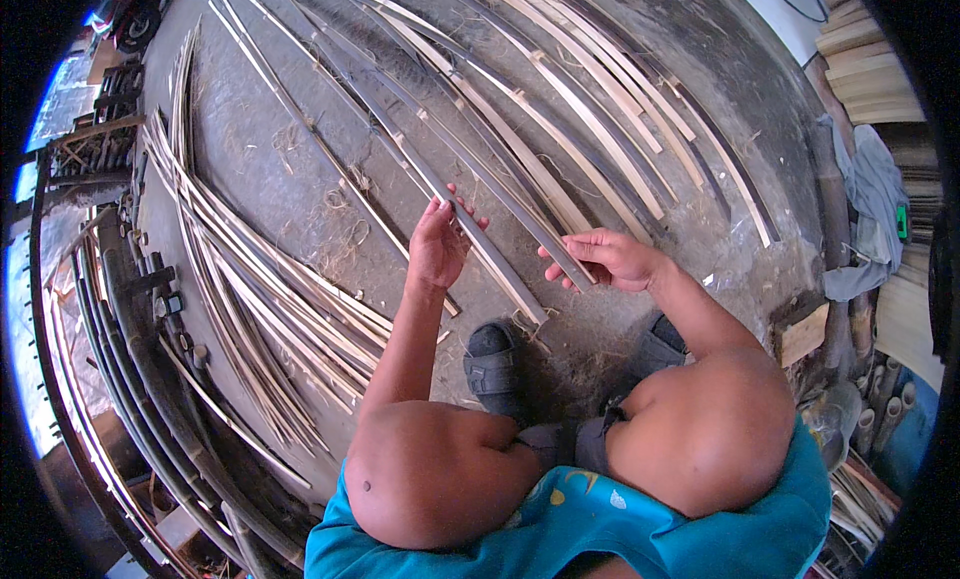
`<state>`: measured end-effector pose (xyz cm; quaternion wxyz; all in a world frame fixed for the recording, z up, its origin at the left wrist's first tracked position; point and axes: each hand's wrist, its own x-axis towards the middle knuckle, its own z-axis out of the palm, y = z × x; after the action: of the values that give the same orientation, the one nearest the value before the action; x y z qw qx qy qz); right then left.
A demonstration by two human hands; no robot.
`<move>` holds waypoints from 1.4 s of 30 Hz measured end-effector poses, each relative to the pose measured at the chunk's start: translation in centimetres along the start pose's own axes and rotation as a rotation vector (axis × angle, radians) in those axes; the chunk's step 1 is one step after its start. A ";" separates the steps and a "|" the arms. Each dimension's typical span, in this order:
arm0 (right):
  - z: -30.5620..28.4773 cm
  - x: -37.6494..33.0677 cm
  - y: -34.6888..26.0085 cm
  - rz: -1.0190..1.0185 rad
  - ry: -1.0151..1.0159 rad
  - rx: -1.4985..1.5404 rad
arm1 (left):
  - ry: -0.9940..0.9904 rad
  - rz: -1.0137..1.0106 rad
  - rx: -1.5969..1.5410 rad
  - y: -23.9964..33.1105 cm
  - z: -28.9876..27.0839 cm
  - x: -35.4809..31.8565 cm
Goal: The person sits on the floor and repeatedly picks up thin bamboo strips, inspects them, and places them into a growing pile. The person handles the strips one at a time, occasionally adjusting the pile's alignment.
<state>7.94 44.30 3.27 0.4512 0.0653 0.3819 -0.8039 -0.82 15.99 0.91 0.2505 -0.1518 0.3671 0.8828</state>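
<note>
A long split bamboo strip (496,261) runs from the far floor down toward my feet. My left hand (440,245) is closed round it, thumb on top and fingers beneath. Farther right, my right hand (612,260) pinches the near end of a second bamboo strip (510,205), whose far part stretches away up the floor. Both strips have a grey-green outer face and pale edges. Other bamboo strips (560,79) lie side by side beyond and to the right of my hands, with nodes along them.
A bundle of thin pale slats (255,279) lies on the concrete floor (240,99) at the left. Bamboo poles (185,429) rest by a rack at the left edge. On the right are a grey cloth (868,194) and stacked pale boards (865,54). My sandalled feet (492,364) are close below the strips.
</note>
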 end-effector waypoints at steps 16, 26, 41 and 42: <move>0.2 -0.5 -0.5 -0.069 0.003 -0.085 | 0.023 -0.005 0.092 0.0 -0.4 0.1; 1.3 2.3 1.0 -0.113 0.349 -0.464 | 0.101 -0.037 0.124 -0.8 1.3 0.3; 5.7 2.3 3.0 -0.324 0.514 -0.738 | 0.232 -0.178 0.300 -3.4 -4.3 4.4; 4.8 3.0 3.6 -0.317 0.538 -0.745 | 0.206 -0.180 0.294 -3.6 -4.5 4.3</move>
<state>10.16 37.96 3.27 0.2011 0.0456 0.7521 -0.6260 -1.99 16.35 -6.19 0.3092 -0.2355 0.5008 0.7734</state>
